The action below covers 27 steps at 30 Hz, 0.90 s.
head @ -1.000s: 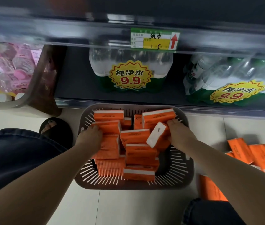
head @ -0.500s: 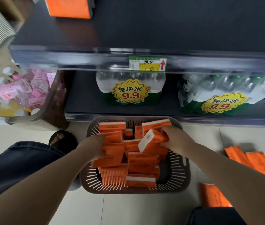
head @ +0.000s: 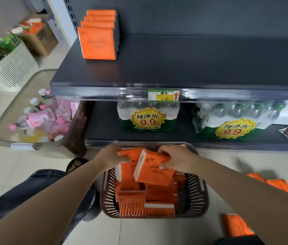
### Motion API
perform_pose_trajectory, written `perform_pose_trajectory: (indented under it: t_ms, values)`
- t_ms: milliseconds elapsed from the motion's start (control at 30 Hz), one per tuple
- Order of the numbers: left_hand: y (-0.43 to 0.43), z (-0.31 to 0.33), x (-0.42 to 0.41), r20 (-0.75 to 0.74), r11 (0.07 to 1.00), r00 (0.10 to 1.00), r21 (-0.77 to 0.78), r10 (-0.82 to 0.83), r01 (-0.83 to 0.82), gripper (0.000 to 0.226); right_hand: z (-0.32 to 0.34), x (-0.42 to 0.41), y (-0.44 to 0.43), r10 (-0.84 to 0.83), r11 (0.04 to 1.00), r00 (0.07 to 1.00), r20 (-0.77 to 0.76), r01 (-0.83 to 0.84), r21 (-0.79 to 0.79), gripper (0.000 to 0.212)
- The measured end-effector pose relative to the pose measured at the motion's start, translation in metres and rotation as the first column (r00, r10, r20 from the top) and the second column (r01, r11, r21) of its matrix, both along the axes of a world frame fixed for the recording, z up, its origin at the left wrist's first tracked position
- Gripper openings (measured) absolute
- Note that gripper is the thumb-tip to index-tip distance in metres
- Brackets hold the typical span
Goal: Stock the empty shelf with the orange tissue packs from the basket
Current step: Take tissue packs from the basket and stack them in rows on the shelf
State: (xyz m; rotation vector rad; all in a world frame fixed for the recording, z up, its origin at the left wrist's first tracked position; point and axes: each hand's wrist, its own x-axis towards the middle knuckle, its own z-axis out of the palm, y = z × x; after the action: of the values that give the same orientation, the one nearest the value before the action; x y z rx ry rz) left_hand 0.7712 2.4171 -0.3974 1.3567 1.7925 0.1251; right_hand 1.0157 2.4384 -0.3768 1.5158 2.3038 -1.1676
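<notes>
Clutching one orange wrapped tissue pack [head: 154, 174] apiece, your left hand [head: 110, 156] and right hand [head: 176, 157] hovered above the grey slotted plastic basket [head: 199, 197], evidently bound for shelving.

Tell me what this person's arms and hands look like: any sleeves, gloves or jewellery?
Both forearms are bare to the picture's edge; no sleeve shows. The left hand and right hand wear no gloves, and no watch, bracelet or ring is visible. Below are dark blue jeans and a black sandal.

Orange tissue packs [head: 157, 191] heaped in basket [head: 198, 191], four-pack row [head: 97, 43] upright on dark shelf [head: 192, 64]
</notes>
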Motion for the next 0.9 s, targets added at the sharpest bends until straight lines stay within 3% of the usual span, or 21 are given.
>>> perform_pose_trajectory:
  t_ms: [233, 400, 567, 700, 833, 900]
  values:
    - [0.001, 0.024, -0.012, 0.267, 0.974, 0.94, 0.015, 0.215, -0.227, 0.049, 0.031, -0.028, 0.001, 0.007, 1.0, 0.996, -0.086, -0.005, 0.026, 0.044]
    - [-0.003, 0.045, -0.019, 0.466, 0.922, 0.819, 0.02, 0.333, -0.386, 0.041, 0.053, -0.051, 0.002, -0.035, 0.998, 0.981, -0.189, 0.044, 0.044, 0.037]
    - [-0.006, 0.064, -0.034, 0.56, 0.908, 0.757, 0.017, 0.338, -0.418, 0.045, 0.072, -0.066, 0.004, -0.115, 0.988, 0.955, -0.272, 0.137, 0.065, 0.033]
    - [-0.005, 0.084, -0.045, 0.697, 0.909, 0.65, -0.004, 0.302, -0.418, 0.055, 0.085, -0.079, 0.008, -0.173, 0.972, 0.932, -0.32, 0.213, 0.094, 0.037]
    - [-0.003, 0.11, -0.053, 0.738, 0.923, 0.652, 0.107, 0.175, -0.37, 0.045, 0.109, -0.094, 0.019, -0.188, 0.957, 0.913, -0.362, 0.253, 0.143, 0.025]
    - [0.001, 0.117, -0.057, 0.735, 0.904, 0.651, 0.129, 0.188, -0.407, 0.063, 0.12, -0.101, 0.026, -0.193, 0.949, 0.905, -0.379, 0.271, 0.163, 0.026]
